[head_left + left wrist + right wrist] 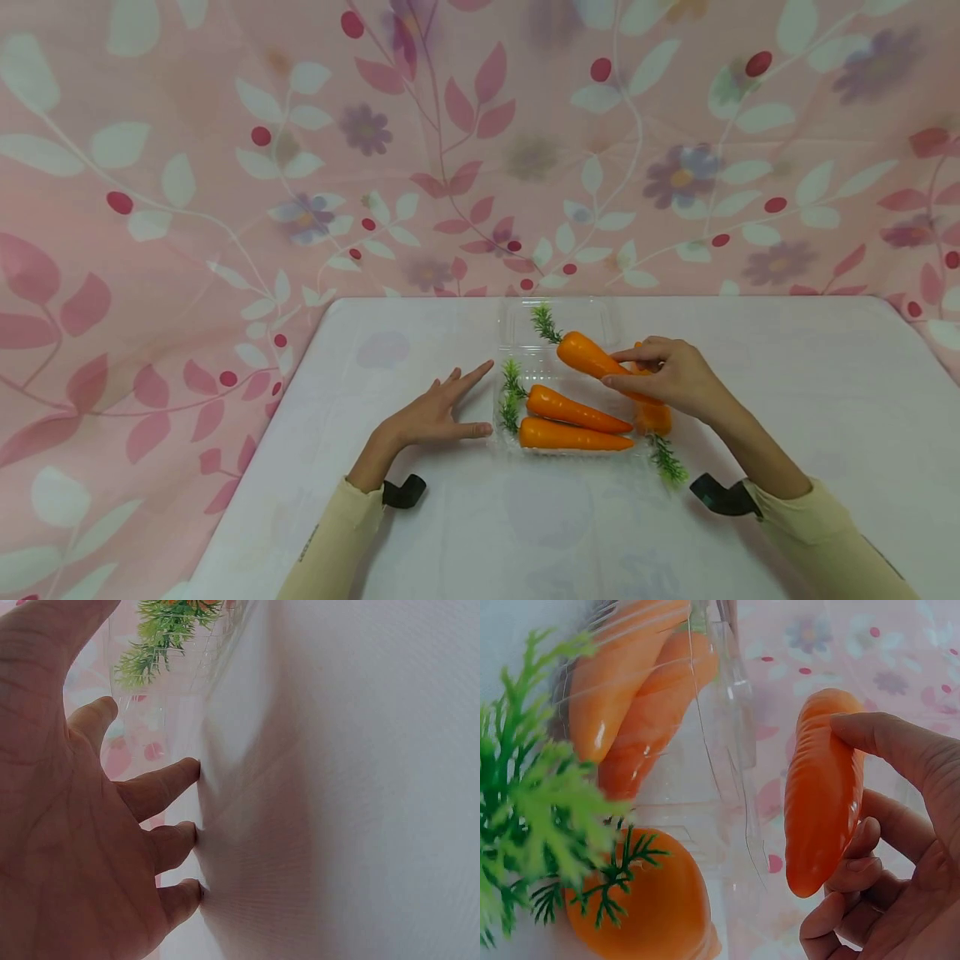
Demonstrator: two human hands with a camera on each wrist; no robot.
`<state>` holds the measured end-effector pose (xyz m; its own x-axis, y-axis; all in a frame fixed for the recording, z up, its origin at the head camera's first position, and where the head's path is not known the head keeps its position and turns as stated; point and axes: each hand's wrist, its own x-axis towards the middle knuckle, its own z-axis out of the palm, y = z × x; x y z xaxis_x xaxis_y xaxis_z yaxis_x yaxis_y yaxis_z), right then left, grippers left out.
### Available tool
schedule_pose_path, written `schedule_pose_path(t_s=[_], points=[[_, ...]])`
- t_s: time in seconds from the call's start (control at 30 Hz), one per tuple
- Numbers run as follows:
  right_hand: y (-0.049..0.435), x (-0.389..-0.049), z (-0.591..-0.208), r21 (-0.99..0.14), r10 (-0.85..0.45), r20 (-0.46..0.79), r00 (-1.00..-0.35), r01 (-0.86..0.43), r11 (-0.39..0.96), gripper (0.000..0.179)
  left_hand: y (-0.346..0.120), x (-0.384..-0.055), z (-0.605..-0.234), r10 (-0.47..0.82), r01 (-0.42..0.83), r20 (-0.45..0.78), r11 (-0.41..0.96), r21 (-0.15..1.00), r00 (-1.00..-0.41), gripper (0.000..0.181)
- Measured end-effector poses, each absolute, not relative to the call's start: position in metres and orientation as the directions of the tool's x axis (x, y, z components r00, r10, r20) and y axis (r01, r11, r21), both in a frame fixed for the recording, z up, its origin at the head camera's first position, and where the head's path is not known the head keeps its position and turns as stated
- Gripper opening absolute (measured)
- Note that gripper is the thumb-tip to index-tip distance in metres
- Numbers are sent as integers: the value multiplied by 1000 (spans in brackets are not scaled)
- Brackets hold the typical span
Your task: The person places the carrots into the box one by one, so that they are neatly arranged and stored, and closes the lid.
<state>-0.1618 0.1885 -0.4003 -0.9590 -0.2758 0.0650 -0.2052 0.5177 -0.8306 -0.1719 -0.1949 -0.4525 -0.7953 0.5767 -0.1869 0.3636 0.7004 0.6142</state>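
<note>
My right hand (pixel 671 375) pinches a glossy orange carrot (pixel 588 354) between thumb and fingers near its narrow end. That carrot (pixel 821 795) is tilted, leafy top toward the back left, over a clear plastic box (pixel 555 365). Side by side inside the box lie two more carrots, a rear one (pixel 570 407) and a front one (pixel 573 435), their green tops to the left. Just right of the box is another carrot (pixel 654 418), leaves toward me and partly hidden by the right hand. My left hand (pixel 442 412) rests with spread fingers at the box's left side, fingertips (pixel 187 771) on the table.
The clear lid (pixel 592 321) lies folded open behind the box at the table's back edge. A white cloth covers the table (pixel 420 533). Behind it hangs a pink floral curtain (pixel 465 167). Dark wrist devices sit below both hands.
</note>
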Motion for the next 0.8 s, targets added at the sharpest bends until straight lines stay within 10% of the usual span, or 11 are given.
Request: schedule_pose_path(t_s=[0.8], points=[[167, -171, -411, -792, -301, 65, -951, -233, 565, 34, -195, -172, -453, 581, 372, -177, 696, 614, -795, 97]])
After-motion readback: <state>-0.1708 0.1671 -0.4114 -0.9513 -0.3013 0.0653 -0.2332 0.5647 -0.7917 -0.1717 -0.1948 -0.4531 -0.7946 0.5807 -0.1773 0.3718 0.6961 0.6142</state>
